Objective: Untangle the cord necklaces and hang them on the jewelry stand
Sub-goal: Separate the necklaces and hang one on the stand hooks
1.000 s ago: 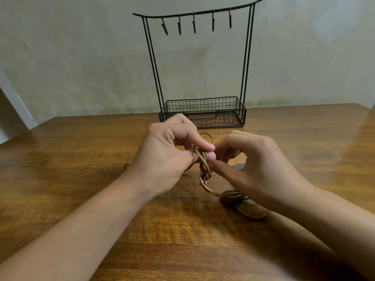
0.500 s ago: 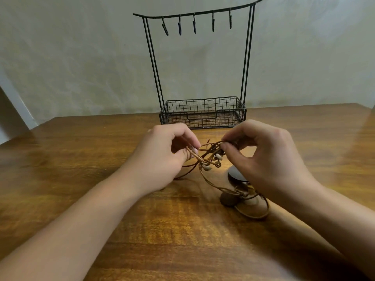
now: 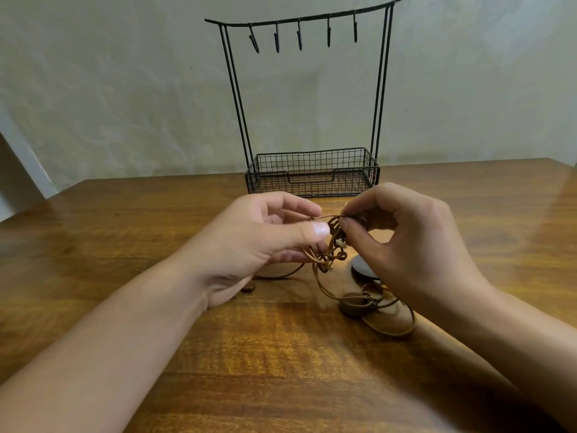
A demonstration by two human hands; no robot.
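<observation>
Head view, single frame. Both hands were raised just above the wooden surface [image 3: 218, 354], in front of the jewelry stand [image 3: 307, 98].

Left hand [image 3: 253, 245]: thumb and forefinger pressed together, pinching a strand of the cord necklaces [image 3: 331, 245] at the top of the tangle. The remaining fingers were curled underneath, and one looped cord passed beneath them.

Right hand [image 3: 412, 242]: thumb and forefinger pinching the same knot of brown cords from the opposite side, just beside the left thumb tip. The other fingers were curled inward; whether they touched any cord could not be told.

The tangle hung between the two pinches, with several small pale beads visible in it. From there cords trailed down to the surface, where a loop lay under the right wrist. A round brown pendant [image 3: 354, 304] rested on the surface, attached to the cords. A dark disc pendant [image 3: 362, 267] lay just behind it, partly hidden by the right hand. A small brown piece [image 3: 248, 288] showed below the left palm.

The stand stood upright at the far side of the surface near the wall [image 3: 125, 89]. Five hooks hung from its top bar, none carrying anything. The wire basket [image 3: 312, 176] formed its base.
</observation>
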